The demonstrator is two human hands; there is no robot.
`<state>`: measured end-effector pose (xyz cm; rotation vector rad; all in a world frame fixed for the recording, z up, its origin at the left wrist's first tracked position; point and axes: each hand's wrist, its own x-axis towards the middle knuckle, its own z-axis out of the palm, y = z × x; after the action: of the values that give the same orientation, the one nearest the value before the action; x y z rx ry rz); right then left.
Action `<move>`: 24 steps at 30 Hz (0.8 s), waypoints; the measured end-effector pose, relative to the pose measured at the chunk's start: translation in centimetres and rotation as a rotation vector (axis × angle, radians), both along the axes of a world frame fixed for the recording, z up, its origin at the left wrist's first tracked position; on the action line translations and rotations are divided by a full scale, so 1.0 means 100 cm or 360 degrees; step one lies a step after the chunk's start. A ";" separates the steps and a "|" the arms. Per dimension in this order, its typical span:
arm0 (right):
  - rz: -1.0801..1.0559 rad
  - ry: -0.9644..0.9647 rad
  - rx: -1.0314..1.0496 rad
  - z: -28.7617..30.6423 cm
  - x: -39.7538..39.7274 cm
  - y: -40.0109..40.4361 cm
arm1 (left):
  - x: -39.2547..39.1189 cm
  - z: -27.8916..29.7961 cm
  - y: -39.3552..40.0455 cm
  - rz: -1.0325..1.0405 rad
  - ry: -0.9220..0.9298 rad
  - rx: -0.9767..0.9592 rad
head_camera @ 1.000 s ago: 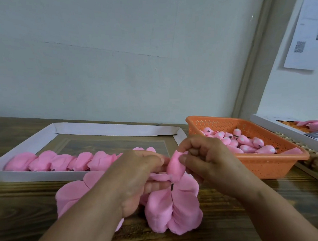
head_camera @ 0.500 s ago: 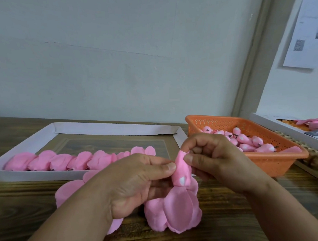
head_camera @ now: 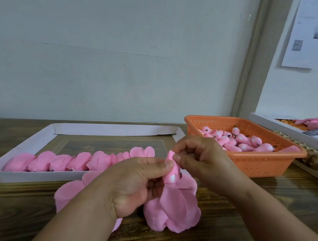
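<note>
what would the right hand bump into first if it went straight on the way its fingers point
The right hand points toward the person's left and pinches the top of the pink bud, so the bud comes first. Right behind it, probably, is the left hand, which grips the same bud.

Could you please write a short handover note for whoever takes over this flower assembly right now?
Hands: the left hand pinches the pink bud from the side; the right hand pinches its tip.
Things: the petal cluster hangs under the bud, over the wooden table. Some loose petals lie by the left wrist.
Done: a row of pink flowers lies in the white tray.
Left, probably: seat the petals round this bud, then work through the buds in the orange basket.
</note>
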<state>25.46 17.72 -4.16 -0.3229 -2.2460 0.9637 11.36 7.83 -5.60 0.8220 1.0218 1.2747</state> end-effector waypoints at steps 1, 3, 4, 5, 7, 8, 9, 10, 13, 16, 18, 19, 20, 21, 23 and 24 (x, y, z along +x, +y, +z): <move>-0.0005 0.0027 0.0007 0.000 -0.001 -0.001 | 0.001 0.000 0.000 0.0028 -0.0019 0.0004; -0.0031 0.0082 0.0060 0.000 -0.002 -0.002 | 0.003 0.000 0.000 0.0077 -0.0074 0.0022; -0.0046 0.0115 0.0092 0.000 -0.001 -0.001 | 0.003 0.001 0.001 0.0106 -0.0115 0.0031; -0.0062 0.0136 0.0127 0.001 0.001 0.000 | 0.002 0.003 0.001 0.0142 -0.0171 0.0038; -0.0047 0.0113 0.0212 0.005 0.006 0.004 | -0.002 0.006 0.003 0.0235 -0.0342 0.0031; 0.0006 0.0067 0.0254 0.007 0.009 0.006 | -0.003 0.008 0.003 0.0279 -0.0452 0.0011; 0.0063 0.0000 0.0289 0.008 0.010 0.006 | -0.004 0.009 0.004 0.0313 -0.0560 -0.0009; 0.0112 -0.0070 0.0345 0.008 0.010 0.004 | -0.005 0.010 0.004 0.0337 -0.0641 -0.0022; 0.0186 -0.0113 0.0610 0.005 0.004 -0.003 | -0.003 0.011 0.004 0.0338 -0.0716 -0.0047; 0.0190 0.0020 0.0559 0.004 0.000 -0.009 | -0.001 0.010 0.003 0.0302 -0.0749 -0.0041; 0.0188 0.0086 0.0343 0.004 0.001 -0.009 | 0.001 0.010 0.003 0.0288 -0.0626 -0.0032; 0.0186 0.0114 0.0238 0.004 0.001 -0.008 | 0.002 0.009 0.002 0.0290 -0.0564 -0.0029; 0.0185 0.0140 0.0155 0.003 0.001 -0.007 | 0.002 0.009 0.002 0.0287 -0.0522 -0.0023; 0.0184 0.0160 0.0089 0.002 0.000 -0.007 | 0.003 0.009 0.002 0.0286 -0.0489 -0.0014; 0.0162 0.0205 0.0006 -0.001 -0.002 -0.007 | 0.003 0.008 0.001 0.0302 -0.0437 -0.0003; 0.0139 0.0234 -0.0002 -0.001 -0.003 -0.008 | 0.003 0.008 0.001 0.0305 -0.0405 0.0005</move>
<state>25.19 16.89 -4.27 -0.1498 -2.1401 1.0008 11.67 7.96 -4.82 0.5557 0.9084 1.5016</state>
